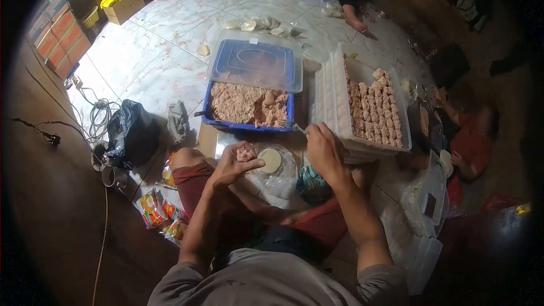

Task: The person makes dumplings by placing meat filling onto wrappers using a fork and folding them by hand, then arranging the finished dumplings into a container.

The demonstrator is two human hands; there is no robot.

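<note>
My left hand (231, 165) is closed around a lump of pinkish filling (245, 152); whether a wrapper lies beneath it I cannot tell. Just right of its thumb, a stack of round pale wrappers (270, 160) sits on clear plastic. My right hand (324, 148) grips a fork (296, 127), whose tines reach the near right edge of a blue tub (246, 127). Coarse minced filling (241, 103) fills the tub, dug out towards the right. A clear lid (258, 59) rests over its far part.
Right of the tub stands a stack of clear trays (328, 99), the top one holding rows of filled dumplings (374, 110). A black plastic bag (133, 133), cables and seasoning packets (152, 208) lie left. Co-workers sit at far right (475, 141) and the back (354, 0).
</note>
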